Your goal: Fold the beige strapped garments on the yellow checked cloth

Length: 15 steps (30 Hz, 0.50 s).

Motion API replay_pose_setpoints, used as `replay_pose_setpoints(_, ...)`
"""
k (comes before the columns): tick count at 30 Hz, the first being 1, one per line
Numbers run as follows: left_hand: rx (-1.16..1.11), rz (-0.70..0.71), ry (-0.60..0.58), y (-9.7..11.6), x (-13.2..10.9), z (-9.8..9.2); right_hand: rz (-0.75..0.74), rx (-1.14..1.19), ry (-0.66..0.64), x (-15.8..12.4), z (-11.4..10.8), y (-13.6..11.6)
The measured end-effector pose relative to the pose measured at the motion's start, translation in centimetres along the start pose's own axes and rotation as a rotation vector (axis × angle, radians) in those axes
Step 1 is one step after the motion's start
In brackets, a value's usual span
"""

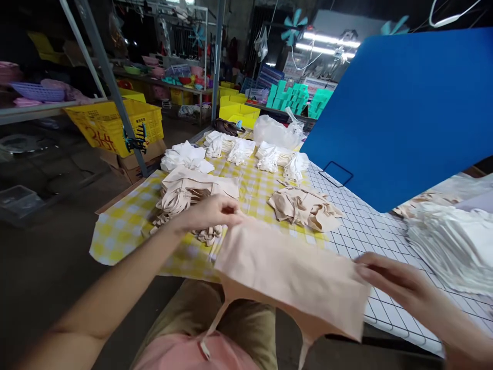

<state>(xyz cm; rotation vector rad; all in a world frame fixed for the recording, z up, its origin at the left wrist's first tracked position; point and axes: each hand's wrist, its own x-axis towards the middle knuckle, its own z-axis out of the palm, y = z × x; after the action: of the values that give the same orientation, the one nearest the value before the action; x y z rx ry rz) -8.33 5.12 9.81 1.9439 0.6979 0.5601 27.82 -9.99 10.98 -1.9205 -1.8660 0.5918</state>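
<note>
A beige strappy top is stretched between my two hands at the table's front edge, its thin straps hanging down over my lap. My left hand pinches one upper corner of the cloth. At the other end, my right hand grips the edge between thumb and fingers. Just beyond my left hand lies a stack of beige tops with looped straps. A loose, crumpled beige pile rests farther to the right.
White garment stacks and a clear plastic bag line the table's back. A blue board leans over the right side, near a white cloth pile. A metal post and yellow crate stand left.
</note>
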Motion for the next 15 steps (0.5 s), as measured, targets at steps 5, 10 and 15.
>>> replay_pose_setpoints(5, 0.409, -0.221, 0.142, -7.3, 5.6, 6.6, 0.080, -0.060, -0.124, 6.0, 6.9, 4.2)
replay_pose_setpoints(10, 0.494, -0.285, 0.256, -9.3, 8.4, 8.3, 0.112, -0.092, -0.026, 8.1, 8.8, 7.7)
replay_pose_setpoints(15, 0.548, -0.289, 0.325, -9.9, 10.3, 7.9, 0.098, -0.102, 0.114, 10.5, 9.1, 8.6)
